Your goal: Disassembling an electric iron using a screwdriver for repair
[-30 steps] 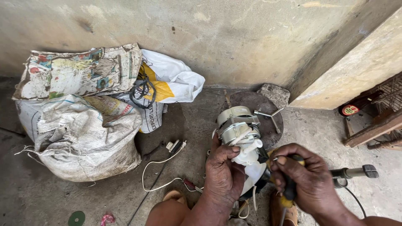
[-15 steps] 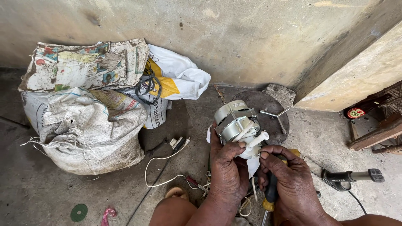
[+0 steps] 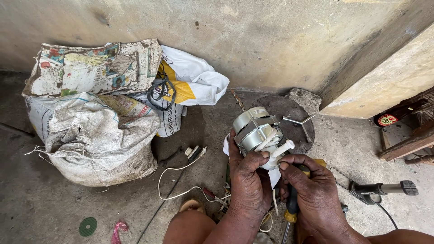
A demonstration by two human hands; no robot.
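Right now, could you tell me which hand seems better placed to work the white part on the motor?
Probably the right hand: its fingertips already pinch the white plastic part, while the left hand grips the motor.

— What do we have by the wall?
— Two worn woven sacks [image 3: 90,131], a white and yellow plastic bag [image 3: 192,81] tucked behind them.
— And on the floor?
— We see a white cord [image 3: 174,180] looping near the sacks, a green disc [image 3: 87,226], a round rusty plate [image 3: 289,115], and a black-handled power tool [image 3: 379,190] lying at the right.
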